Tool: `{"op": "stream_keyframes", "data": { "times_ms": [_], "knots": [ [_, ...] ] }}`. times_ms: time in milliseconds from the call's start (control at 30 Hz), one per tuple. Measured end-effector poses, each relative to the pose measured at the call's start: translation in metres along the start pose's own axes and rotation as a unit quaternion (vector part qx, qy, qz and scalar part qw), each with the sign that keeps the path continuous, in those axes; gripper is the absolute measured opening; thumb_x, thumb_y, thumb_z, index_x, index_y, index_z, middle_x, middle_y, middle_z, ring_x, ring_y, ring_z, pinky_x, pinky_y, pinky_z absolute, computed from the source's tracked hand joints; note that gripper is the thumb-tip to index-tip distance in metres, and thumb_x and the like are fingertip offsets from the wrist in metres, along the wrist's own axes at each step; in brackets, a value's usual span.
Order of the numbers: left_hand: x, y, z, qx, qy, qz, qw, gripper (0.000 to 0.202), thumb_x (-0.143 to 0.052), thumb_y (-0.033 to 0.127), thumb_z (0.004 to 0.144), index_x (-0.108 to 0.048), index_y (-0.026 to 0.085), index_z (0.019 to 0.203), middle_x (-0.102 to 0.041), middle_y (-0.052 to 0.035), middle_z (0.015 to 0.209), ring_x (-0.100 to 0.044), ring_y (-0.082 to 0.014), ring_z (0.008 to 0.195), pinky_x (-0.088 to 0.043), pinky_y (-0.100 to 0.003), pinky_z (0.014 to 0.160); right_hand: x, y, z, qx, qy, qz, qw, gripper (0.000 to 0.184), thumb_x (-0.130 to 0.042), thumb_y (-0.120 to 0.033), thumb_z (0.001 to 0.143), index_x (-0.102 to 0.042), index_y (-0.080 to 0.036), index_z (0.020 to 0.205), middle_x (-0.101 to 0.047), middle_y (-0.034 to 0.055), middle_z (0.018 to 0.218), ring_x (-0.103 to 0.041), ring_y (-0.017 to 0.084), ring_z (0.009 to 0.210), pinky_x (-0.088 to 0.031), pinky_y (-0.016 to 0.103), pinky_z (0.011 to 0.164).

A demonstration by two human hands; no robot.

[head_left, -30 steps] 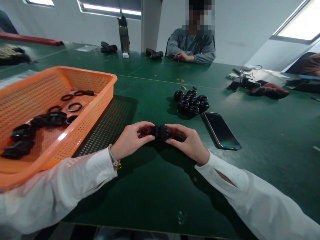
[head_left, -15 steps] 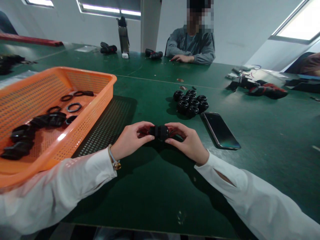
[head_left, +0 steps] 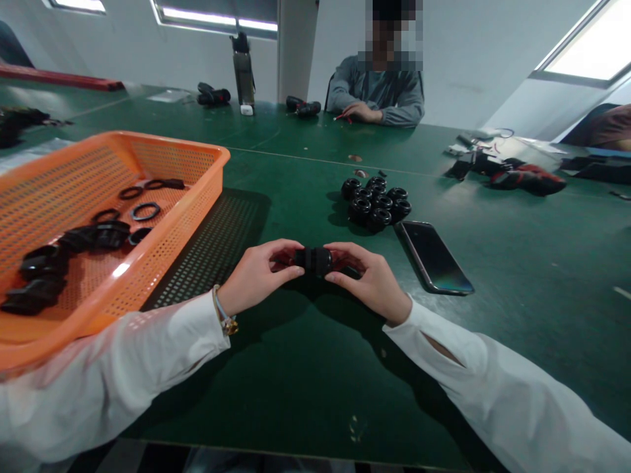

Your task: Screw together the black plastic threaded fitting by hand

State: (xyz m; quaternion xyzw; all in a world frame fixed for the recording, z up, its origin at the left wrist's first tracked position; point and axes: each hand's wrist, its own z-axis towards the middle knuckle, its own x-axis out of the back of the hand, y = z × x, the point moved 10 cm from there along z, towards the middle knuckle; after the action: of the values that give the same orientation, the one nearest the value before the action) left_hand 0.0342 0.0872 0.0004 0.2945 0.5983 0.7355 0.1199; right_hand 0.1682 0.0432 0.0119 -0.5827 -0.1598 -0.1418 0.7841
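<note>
Barely anything is shifting from a moment ago: both hands are staying put at the middle of the green table [head_left: 305, 381], with only the right fingers creeping slightly round the part, while the co-worker's hand [head_left: 362, 112] at 12 o'clock is sliding a touch sideways.

The left hand [head_left: 256, 276] is pinching one end of the black cable gland [head_left: 313, 260], thumb below and forefinger curling over the top. The right hand [head_left: 372, 279] is mirroring it on the other end, fingers closed narrow around the body. Both hands are gripping tight, with nothing else in them, and the gland is hovering just above the table between them, lying sideways.

It looks like the two ends are being turned against each other. To my eye, doing that well means keeping both halves on one straight line so nothing is going in crooked, holding one side steady while the other is turning, and gripping by the fingertips rather than the palms. How far the parts are seated, I cannot tell; the fingers are covering the joint.

Around them, a pile of cable glands [head_left: 377, 202] is sitting at 1 o'clock, close by. A phone [head_left: 434, 257] is lying face up at 3 o'clock, just beside the pile. The orange basket [head_left: 197, 197] is standing at 9 o'clock, holding loose black rings [head_left: 146, 211].
</note>
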Motion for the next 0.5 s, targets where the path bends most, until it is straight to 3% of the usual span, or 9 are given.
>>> {"op": "stream_keyframes", "data": {
  "times_ms": [500],
  "knots": [
    [0.0007, 0.0002, -0.0001, -0.006, 0.005, -0.004, 1.0, 0.036, -0.065, 0.03, 0.068, -0.061, 0.013, 0.099, -0.069, -0.0065, 0.088, -0.065, -0.0193, 0.081, -0.054, -0.034, 0.075, 0.0012, -0.0006, 0.0005, 0.003, 0.001, -0.015, 1.0, 0.035, -0.068, -0.026, 0.072, -0.063, -0.02, 0.105, -0.071, 0.004, 0.091, -0.068, 0.018, 0.081, -0.056, 0.036, 0.079]
  ]
}}
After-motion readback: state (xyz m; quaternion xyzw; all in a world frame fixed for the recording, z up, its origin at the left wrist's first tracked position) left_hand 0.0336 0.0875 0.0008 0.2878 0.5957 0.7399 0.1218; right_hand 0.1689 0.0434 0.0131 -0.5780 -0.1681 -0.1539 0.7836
